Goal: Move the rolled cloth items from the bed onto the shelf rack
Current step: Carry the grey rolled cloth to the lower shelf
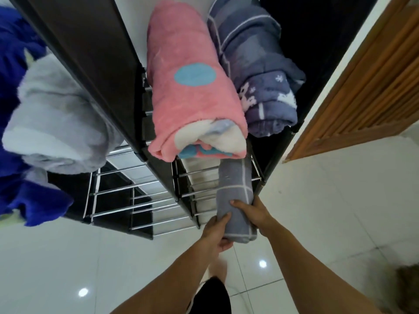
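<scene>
Both my hands hold a rolled grey cloth with white check lines (235,200). My left hand (216,232) grips its near end from the left and below; my right hand (251,213) grips it from the right. The roll's far end lies on a lower tier of the black shelf rack (145,200) with metal rods, under a pink rolled blanket (192,82). Beside the pink roll on the upper tier rests a blue-grey patterned roll (256,71). A pale grey fluffy roll (56,118) and a dark blue cloth (20,155) sit on the rack's left section. The bed is out of view.
A glossy white tiled floor (90,257) spreads below the rack. A wooden slatted door (367,82) stands at the right. My own legs and dark shorts (210,295) show at the bottom.
</scene>
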